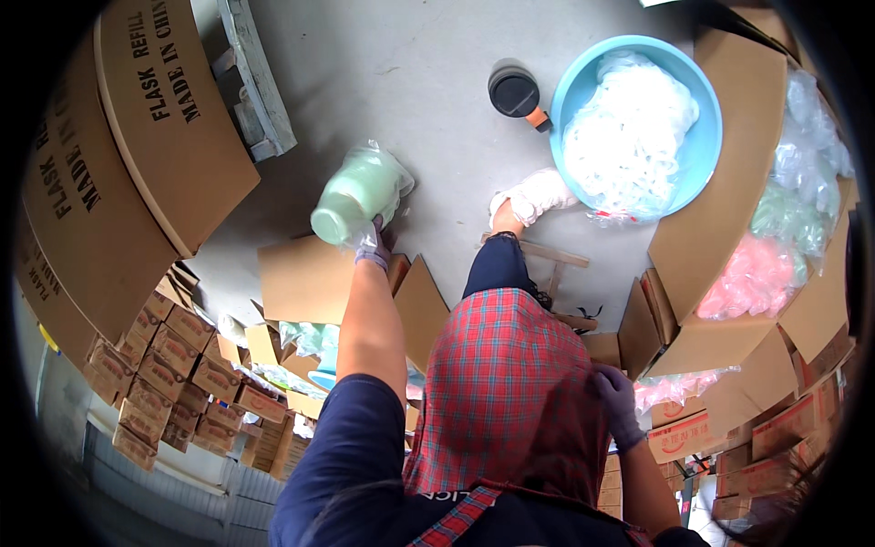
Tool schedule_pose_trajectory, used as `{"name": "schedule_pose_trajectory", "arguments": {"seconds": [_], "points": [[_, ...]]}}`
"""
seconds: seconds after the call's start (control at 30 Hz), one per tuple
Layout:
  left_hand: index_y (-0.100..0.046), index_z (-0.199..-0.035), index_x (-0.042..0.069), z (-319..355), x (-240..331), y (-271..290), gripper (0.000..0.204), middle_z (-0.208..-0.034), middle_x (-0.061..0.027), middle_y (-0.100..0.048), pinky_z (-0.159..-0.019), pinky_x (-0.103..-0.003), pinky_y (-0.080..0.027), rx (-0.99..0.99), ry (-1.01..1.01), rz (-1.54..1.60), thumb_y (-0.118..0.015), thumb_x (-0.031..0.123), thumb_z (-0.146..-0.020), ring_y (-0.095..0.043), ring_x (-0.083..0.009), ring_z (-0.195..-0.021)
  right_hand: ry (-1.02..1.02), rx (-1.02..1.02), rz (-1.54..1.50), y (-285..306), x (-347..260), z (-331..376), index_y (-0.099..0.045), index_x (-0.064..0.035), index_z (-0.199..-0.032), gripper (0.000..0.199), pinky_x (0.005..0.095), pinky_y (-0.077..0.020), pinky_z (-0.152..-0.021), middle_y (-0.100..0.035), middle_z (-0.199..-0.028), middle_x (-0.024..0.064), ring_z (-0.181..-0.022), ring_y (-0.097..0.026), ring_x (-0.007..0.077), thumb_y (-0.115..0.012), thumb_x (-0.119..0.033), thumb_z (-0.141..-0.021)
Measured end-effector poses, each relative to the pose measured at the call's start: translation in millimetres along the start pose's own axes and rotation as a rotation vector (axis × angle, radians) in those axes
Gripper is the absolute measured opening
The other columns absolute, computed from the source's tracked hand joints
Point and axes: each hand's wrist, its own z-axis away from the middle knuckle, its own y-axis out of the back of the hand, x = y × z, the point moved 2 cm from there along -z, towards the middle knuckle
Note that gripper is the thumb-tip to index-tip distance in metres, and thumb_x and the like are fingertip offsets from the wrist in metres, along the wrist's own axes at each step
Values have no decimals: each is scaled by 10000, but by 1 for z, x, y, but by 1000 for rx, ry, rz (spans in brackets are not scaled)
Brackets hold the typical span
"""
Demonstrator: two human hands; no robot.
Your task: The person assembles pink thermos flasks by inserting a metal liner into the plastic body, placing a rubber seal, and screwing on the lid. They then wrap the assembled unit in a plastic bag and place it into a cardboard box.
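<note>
Left hand (369, 242), gloved: closed on the lower edge of a pale green plastic flask body in a clear bag (360, 193), raised above the grey concrete floor (410, 82). Right hand (618, 401), gloved: fingers curled, pinching the red plaid apron (510, 392) at the hip. Round light blue plastic basin (702, 137): on the floor ahead, filled with clear bags. Black lid (514, 92): just beside the basin. Open cardboard carton (729, 228): right, holding bagged pink and green flasks.
</note>
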Motion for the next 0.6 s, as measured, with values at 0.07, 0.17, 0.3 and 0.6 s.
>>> {"name": "schedule_pose_trajectory", "arguments": {"seconds": [0.07,0.17,0.3,0.6], "points": [[-585,-1155,71,41,28,-12,370,-975,-47,-642,-767,-352,-484,31,-139,-44,-693,163,-814,-582,-192,-849,113,-18,38,-17,-16,-7,-659,-3,-1093,250,314,-512,-810,-697,-986,124,-888,-662,208,-592,-147,-901],[-564,-1186,-2,96,65,-18,385,-1034,-82,-645,-782,-365,-491,-33,-413,-272,-658,114,-830,-587,-201,-910,292,81,42,-36,-77,8,-652,-11,-1095,257,367,-516,-824,-675,-987,175,-900,-666,296,-608,-154,-886],[-631,-960,-9,269,107,-29,248,-822,-76,-592,-684,-354,-476,-216,-1189,-995,-703,154,-787,-567,-204,-746,744,451,123,-24,-179,54,-640,-4,-1114,306,362,-513,-820,-659,-957,170,-875,-645,298,-664,-184,-868],[-544,-814,101,641,-34,-77,170,-905,-99,-543,-720,-465,-424,-1210,-2215,-1443,-638,187,-701,-543,-316,-833,606,-245,-1319,61,-79,138,-547,-23,-1268,463,301,-474,-935,-607,-1213,78,-1076,-562,145,-661,-311,-924]]}}
